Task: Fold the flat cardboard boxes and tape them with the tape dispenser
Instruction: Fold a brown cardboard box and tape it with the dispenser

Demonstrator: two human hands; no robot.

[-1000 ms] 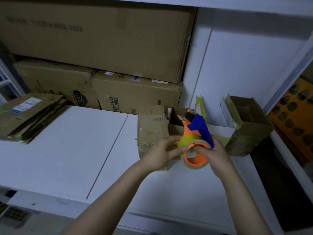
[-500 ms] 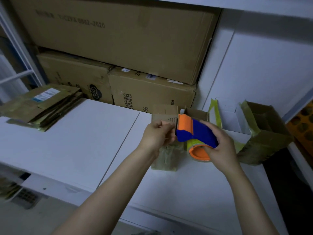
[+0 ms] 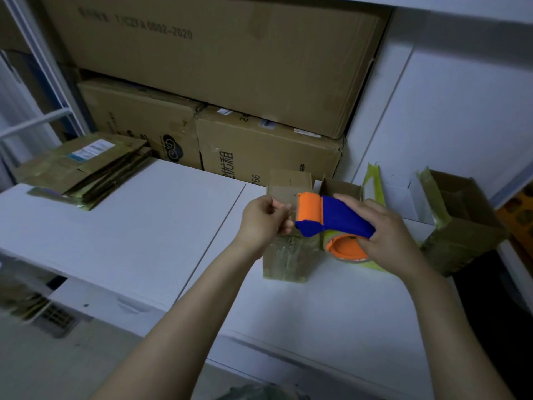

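Big brown cartons [image 3: 219, 67] stacked at the back of a white table [image 3: 129, 226]

I have both bare forearms reaching forward from the lower edge of view, converging on the tape dispenser [image 3: 331, 219]. My right hand [image 3: 388, 236] grips it from the right, with the fingers curled over its blue handle and the palm lying across the right part of its orange hub. My left hand [image 3: 264, 223] sits just left of its orange front end, knuckles up, fingers curled and tips bunched against that end. Whether they pinch anything, I cannot tell.
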